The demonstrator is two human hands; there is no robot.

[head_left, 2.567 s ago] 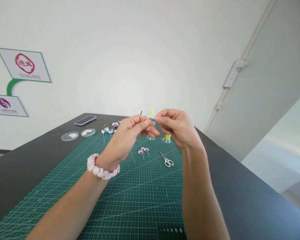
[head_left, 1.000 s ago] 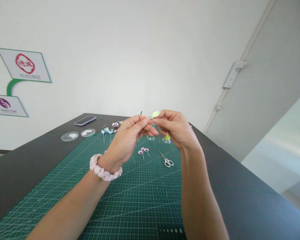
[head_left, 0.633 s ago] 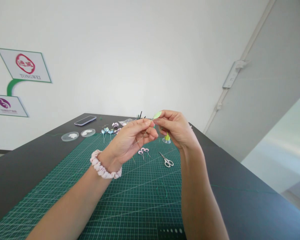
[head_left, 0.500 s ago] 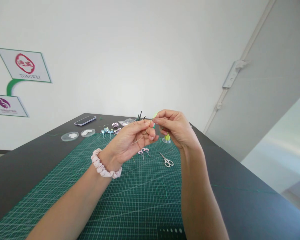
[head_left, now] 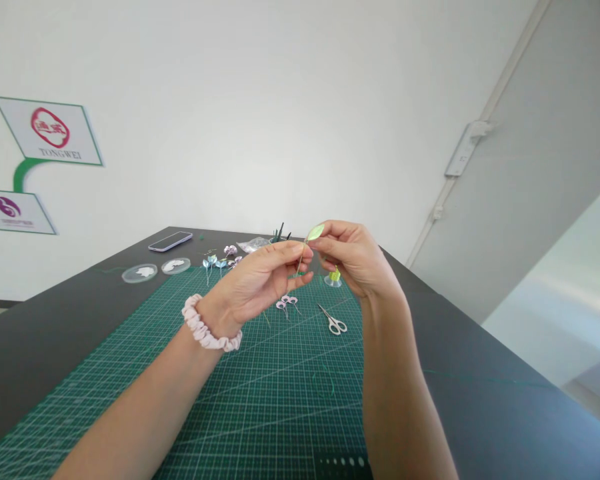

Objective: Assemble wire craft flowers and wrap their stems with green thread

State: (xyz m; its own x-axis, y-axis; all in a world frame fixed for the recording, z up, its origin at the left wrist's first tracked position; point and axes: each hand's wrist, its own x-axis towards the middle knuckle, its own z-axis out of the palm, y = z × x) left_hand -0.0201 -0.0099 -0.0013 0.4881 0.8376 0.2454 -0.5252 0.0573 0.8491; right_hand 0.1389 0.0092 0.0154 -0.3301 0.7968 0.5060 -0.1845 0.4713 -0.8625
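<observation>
A small light-green leaf point(head_left: 315, 232) on a thin wire stem point(head_left: 299, 263) is held up between my two hands over the mat. My left hand point(head_left: 265, 273), with a pale scrunchie point(head_left: 207, 328) at the wrist, pinches the stem between thumb and forefinger just below the leaf. My right hand point(head_left: 353, 253) is closed, thumb and forefinger together at the base of the leaf. What its fingertips grip exactly is partly hidden. Below them, small pink petal loops point(head_left: 286, 302) on wires and white-handled scissors point(head_left: 336, 325) lie on the green cutting mat point(head_left: 260, 387).
Behind my right hand stands a spool of yellow-green thread point(head_left: 333, 277). Blue and pink wired flowers point(head_left: 215, 262), two shallow dishes point(head_left: 139, 273) with white pieces, a phone point(head_left: 171, 241), a clear plastic bag point(head_left: 254, 245) and dark-handled tools point(head_left: 279, 233) lie farther back on the black table point(head_left: 80, 313).
The leaf has turned and now shows its broad face above the fingers. Its stem hangs more steeply, and the fingers of my left hand have shifted slightly around it.
</observation>
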